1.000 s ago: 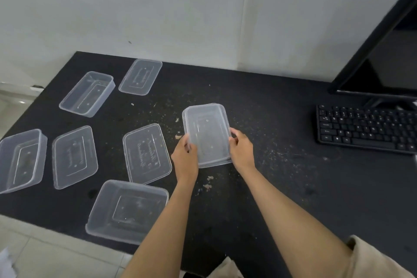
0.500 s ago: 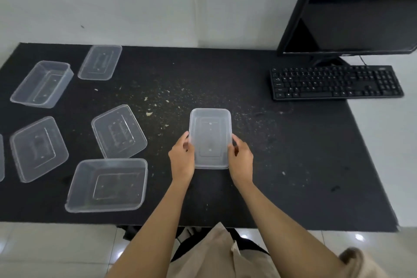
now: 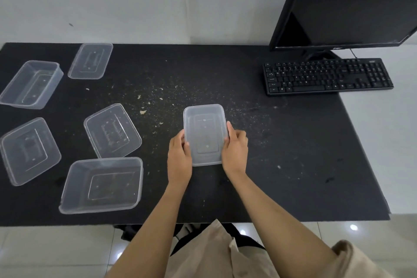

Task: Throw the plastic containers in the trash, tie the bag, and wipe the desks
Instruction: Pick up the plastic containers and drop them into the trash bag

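A clear plastic container [image 3: 205, 128] with its lid on sits near the middle of the black desk [image 3: 293, 153]. My left hand [image 3: 179, 158] grips its left side and my right hand [image 3: 234, 153] grips its right side. To the left lie two open tubs, one at the front [image 3: 101, 185] and one at the far left [image 3: 31, 84]. Three flat lids lie among them: one at the back [image 3: 90, 61], one in the middle [image 3: 112, 131], one at the left edge [image 3: 28, 150]. Crumbs [image 3: 144, 106] are scattered over the desk.
A black keyboard [image 3: 327, 77] lies at the desk's back right, with a black monitor [image 3: 352, 4] behind it. A white wall runs along the back. Pale floor tiles [image 3: 56, 250] show below the desk's front edge.
The view has swung right, bringing the monitor and keyboard fully into sight. The held container has turned square to me and sits lower on the desk. Both hands still hold its sides.
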